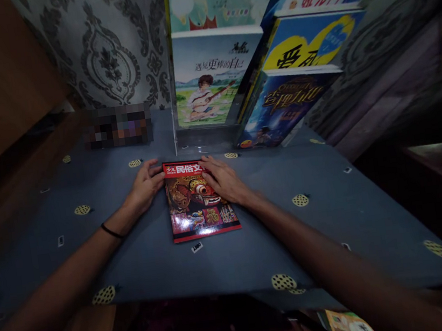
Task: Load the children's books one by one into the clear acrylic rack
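Observation:
A closed book [193, 201] lies flat on the blue tablecloth, its red and black cover showing a carved mask and Chinese lettering. At its upper left edge rests my left hand [145, 186], fingers stretched out and apart, with the fingertips at the book's side. Across the upper right of the cover lies my right hand [225, 180], its fingers spread flat and hiding part of the title. Neither hand lifts the book. A dark band [111, 231] circles my left wrist.
Behind the book a clear stand [202, 147] holds several upright books, among them a green and white one [210, 80] and a dark blue one [290, 102]. A blurred-out item [118, 126] sits at the back left. Below the table's front edge another book [350, 327] shows.

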The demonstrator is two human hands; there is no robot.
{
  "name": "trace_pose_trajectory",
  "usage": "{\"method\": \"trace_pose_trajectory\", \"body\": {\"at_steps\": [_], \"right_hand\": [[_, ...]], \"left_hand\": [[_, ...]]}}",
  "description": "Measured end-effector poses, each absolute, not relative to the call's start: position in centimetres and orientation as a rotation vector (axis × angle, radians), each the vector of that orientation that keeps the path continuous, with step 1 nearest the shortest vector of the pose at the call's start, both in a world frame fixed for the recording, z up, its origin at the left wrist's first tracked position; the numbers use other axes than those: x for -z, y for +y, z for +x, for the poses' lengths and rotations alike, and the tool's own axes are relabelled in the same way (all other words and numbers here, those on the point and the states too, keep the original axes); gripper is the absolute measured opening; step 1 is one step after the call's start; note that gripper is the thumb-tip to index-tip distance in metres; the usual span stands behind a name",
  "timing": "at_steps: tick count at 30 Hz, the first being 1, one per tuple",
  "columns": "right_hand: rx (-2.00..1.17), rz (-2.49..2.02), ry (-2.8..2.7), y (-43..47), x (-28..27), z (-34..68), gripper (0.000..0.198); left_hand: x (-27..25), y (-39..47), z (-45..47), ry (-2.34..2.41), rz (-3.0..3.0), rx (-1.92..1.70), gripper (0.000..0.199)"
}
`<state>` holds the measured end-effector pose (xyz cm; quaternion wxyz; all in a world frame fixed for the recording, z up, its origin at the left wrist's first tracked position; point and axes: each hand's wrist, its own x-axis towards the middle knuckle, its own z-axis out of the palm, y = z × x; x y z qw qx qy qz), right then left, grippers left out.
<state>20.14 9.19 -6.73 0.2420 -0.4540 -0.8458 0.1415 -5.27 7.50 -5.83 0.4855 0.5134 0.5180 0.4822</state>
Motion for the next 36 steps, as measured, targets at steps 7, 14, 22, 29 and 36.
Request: {"method": "trace_pose_trajectory", "body": {"at_steps": [7,14,22,29,36], "right_hand": [[-0.420,-1.218,-2.263,9.0,6.8,20.4,0.048],[-0.501,-1.213,-2.140,8.6,6.5,20.6,0.055],[-0.733,-1.225,-1.831,6.9,5.7,20.2,0.073],[-1.500,-0.846,-1.489,6.8,4.5,19.8,0.052],[-1.974,-0.754,-1.281,6.1,4.0,20.0,0.052]], "left_hand": [[4.4,6.1,-4.2,0.949,0.895,-0.991,0.027],[3.6,5.7,-3.8,0.796,0.767,-1.044,0.031],[2.7,5.2,-3.5,0.697,0.790,-1.104,0.034],[3.0,5.3,-3.5,0.696,0.732,-1.224,0.027],[3.2,5.5,-4.1,0.741,0.672,-1.272,0.023]]}}
